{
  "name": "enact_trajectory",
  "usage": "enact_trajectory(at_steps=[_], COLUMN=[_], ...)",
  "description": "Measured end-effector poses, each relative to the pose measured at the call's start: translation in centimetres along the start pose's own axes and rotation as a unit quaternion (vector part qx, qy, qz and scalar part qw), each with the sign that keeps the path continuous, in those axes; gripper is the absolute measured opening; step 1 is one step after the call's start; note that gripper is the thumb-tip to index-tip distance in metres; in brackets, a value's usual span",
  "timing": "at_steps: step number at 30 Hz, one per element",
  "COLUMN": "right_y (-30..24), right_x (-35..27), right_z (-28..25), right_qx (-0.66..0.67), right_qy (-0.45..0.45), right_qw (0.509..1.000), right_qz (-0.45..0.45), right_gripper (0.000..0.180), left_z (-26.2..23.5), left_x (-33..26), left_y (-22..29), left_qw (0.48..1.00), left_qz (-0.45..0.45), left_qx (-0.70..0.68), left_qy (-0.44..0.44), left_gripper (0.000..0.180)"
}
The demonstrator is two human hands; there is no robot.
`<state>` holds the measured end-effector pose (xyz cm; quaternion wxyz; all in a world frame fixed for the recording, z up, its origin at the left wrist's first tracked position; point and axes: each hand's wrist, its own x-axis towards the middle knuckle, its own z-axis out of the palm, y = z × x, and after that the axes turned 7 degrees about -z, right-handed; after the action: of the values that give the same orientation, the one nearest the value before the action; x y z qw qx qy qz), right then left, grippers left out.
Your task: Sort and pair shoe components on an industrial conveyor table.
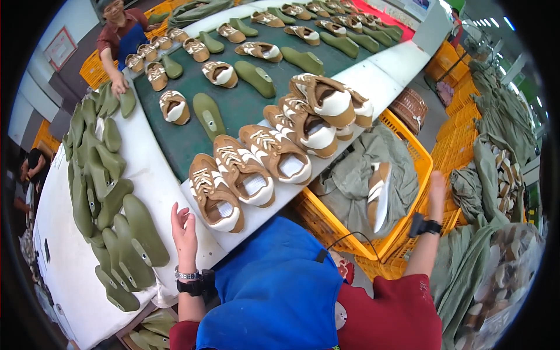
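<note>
My left hand [185, 234] is held up beside the near end of the white table edge, fingers apart and holding nothing. Closest to it is a brown and white sneaker [211, 192], first in a row of several sneakers along that edge. Some sneakers at the right of the row are stacked on others. My right hand [436, 195] is raised by the right rim of a yellow crate [429, 166], somewhat blurred, its fingers seeming stretched out, with nothing visible in it. A single sneaker [379, 197] is tilted on its side over the grey-green cloth [344, 175] in the crate.
More sneakers and green shoe lasts [255, 79] stand in rows on the green conveyor belt [157, 125]. Lasts are heaped [108, 186] on the white table [58, 233] at left. Across it, a person [119, 35] touches a last. Yellow crates and draped cloths [501, 105] line the right.
</note>
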<state>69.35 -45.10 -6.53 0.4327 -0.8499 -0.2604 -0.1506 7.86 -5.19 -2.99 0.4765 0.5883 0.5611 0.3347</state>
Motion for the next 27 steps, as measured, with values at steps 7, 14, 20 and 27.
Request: enact_trajectory(at_steps=[7,14,20,27], right_y=[0.8,-8.4,-37.2,-53.6], right_x=[-13.0,-3.6,-5.5,-18.1], right_z=[13.9,4.1,2.7,16.7], right_qx=[0.177,0.219,0.315,0.311], right_qy=[-0.140,0.115,0.048,-0.274], right_qw=[0.936,0.957,0.939,0.646], right_qz=[0.270,0.149,-0.126,-0.641], right_gripper=[0.059,0.044,0.043,0.030], left_z=[-0.5,-2.0,-1.8,-6.6], left_x=[-4.1,-6.5,-6.3,-7.7], left_y=[0.1,-1.3,2.2,3.9], left_qw=[0.996,0.997,0.977,0.790], left_qz=[0.085,0.061,0.112,-0.048], left_qx=[0.021,-0.041,-0.093,-0.534], left_qy=[-0.002,-0.007,-0.156,-0.297], left_gripper=[0.044,0.032,0.034,0.065])
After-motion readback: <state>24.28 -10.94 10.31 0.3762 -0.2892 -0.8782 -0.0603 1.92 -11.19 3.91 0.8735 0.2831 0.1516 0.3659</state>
